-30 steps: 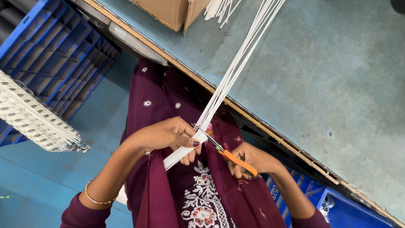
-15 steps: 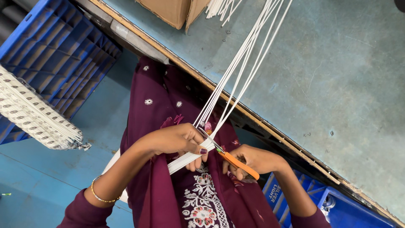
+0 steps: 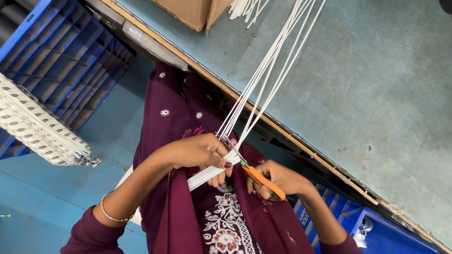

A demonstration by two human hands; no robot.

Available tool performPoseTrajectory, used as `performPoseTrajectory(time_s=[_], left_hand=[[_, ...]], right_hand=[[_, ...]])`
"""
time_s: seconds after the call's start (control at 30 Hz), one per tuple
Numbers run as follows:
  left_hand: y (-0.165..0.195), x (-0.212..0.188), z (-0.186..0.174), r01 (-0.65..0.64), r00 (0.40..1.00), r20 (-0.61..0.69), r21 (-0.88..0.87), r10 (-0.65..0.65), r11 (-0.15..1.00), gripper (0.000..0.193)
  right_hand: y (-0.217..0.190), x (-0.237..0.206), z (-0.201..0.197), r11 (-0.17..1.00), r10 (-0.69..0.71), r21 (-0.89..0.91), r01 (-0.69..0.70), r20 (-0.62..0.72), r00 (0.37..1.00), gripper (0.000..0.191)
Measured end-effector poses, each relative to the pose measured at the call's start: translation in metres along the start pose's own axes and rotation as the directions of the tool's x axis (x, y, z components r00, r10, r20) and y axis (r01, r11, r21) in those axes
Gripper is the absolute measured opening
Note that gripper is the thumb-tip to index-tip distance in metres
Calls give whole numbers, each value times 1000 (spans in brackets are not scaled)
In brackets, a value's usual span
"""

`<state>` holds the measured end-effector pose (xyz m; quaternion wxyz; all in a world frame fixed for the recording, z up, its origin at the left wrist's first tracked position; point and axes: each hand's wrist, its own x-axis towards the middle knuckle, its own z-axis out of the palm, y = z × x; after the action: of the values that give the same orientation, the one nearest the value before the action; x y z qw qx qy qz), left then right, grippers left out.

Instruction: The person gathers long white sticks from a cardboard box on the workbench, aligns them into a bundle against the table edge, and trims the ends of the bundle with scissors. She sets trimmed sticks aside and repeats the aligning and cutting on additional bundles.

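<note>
white cords gripped and met by orange scissors

a brown cardboard box stands at the far edge of your table, with a loose bunch of white strips just beside it. a blue plastic crate with a ribbed grid wall sits to your left on the blue floor, and a stack of white printed sheets leans across it. another blue crate with a small white label sits low on your right, under the table edge.

the table top is scuffed, dull blue-green, edged with a worn wooden strip.

your left hand is closed around a bundle of thin white cords, fingers pressed together on them just above your lap; the cords run taut up across the table and fan apart slightly. your right hand grips the orange-handled scissors, fingers curled on the handle, blades reaching the cords beside your left hand.
</note>
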<state>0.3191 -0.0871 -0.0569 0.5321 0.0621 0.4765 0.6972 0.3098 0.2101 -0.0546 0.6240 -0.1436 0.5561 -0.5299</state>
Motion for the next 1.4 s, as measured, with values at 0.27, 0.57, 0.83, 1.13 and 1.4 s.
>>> performPoseTrajectory(time_s=[0.27, 0.57, 0.83, 1.13, 1.4], left_hand=[[2, -4, 1, 3, 1000, -4, 7, -3, 1000, 23], [1, 6, 10, 69, 997, 23, 30, -70, 997, 22], [5, 3, 7, 84, 996, 12, 67, -85, 994, 21], [5, 0, 6, 61, 998, 1, 77, -61, 995, 22], [4, 3, 8, 79, 996, 25, 66, -81, 995, 23]], right_hand=[[6, 0, 1, 999, 42, -4, -42, -15, 999, 29], [-10, 6, -3, 959, -76, -257, 119, 171, 982, 50], [3, 4, 2, 987, -39, -157, 42, 22, 999, 32], [15, -3, 4, 998, 43, -30, -46, -95, 995, 24], [6, 0, 5, 997, -71, -32, 73, 58, 996, 22]])
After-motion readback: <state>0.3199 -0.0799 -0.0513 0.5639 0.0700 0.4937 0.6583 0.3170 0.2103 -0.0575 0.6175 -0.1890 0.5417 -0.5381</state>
